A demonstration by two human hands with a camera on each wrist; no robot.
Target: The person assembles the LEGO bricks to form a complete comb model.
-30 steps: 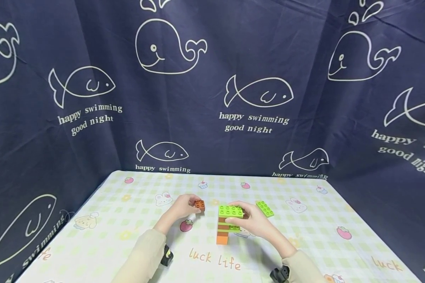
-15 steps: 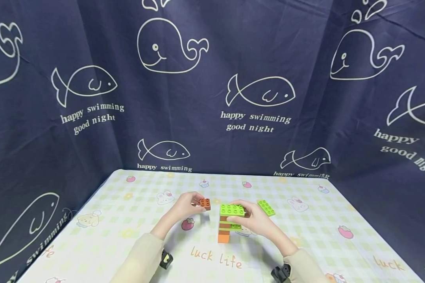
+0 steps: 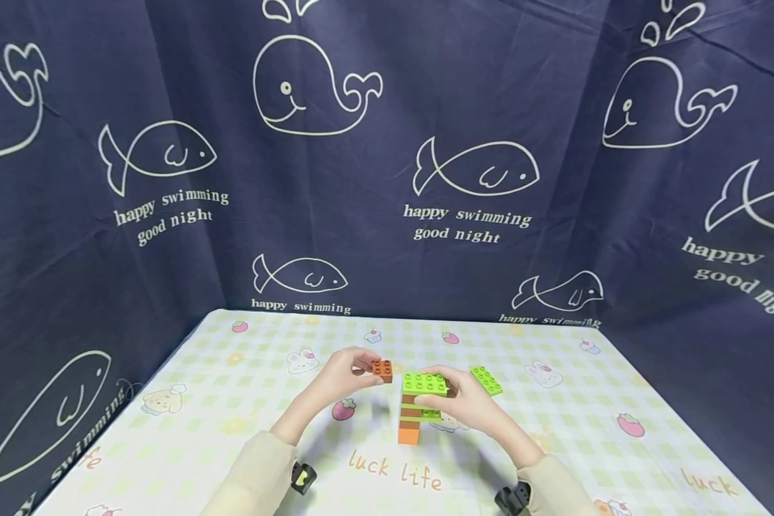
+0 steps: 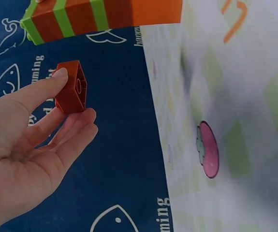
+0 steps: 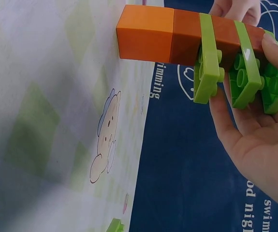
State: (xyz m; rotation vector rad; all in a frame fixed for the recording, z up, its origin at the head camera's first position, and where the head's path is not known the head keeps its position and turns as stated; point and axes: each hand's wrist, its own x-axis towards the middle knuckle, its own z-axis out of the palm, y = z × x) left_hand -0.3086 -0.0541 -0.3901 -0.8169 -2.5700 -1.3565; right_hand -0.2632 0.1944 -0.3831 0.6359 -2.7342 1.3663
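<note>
Between thumb and fingers my left hand (image 3: 348, 374) pinches a small reddish-brown building brick (image 3: 383, 370), its studs facing up. The brick's hollow underside shows in the left wrist view, where the thumb (image 4: 60, 75) lies along one side. Just right of it stands an upright tower of building bricks (image 3: 409, 432). An orange brick (image 5: 146, 41) forms its base, with brown bricks and green pieces alternating above. The green pieces jut out to the right. My right hand (image 3: 466, 403) grips the tower's upper part from the right, thumb at the front.
A loose green studded plate (image 3: 486, 380) lies on the table behind the right hand. The patterned tablecloth (image 3: 284, 459) reaches back to a dark blue curtain (image 3: 387, 272) with whale and fish drawings.
My left hand has lifted the brown brick and carried it right, closer to the tower. The right hand keeps its grip on the tower, which stands in the same place.
</note>
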